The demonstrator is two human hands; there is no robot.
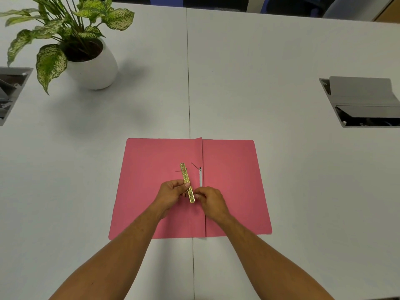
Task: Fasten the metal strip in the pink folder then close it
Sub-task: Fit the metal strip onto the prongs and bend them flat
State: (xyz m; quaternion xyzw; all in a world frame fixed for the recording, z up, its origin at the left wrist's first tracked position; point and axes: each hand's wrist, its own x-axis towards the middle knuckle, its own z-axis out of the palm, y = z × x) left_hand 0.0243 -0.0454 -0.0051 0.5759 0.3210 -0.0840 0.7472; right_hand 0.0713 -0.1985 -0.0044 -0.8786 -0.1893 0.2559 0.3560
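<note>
A pink folder (233, 169) lies open and flat on the white table, its spine running toward me. A gold metal strip (185, 176) with several holes is held above the left flap, near the spine. My left hand (171, 192) grips the strip around its middle. My right hand (211, 200) pinches at the strip's lower end, fingertips closed there. A thin prong (195, 166) sticks up from the spine by a pale slot (200, 177).
A potted plant in a white pot (95, 68) stands at the far left. Open cable boxes are set into the table at the left edge (10, 92) and at the right (363, 102). A seam (188, 83) splits the tabletop.
</note>
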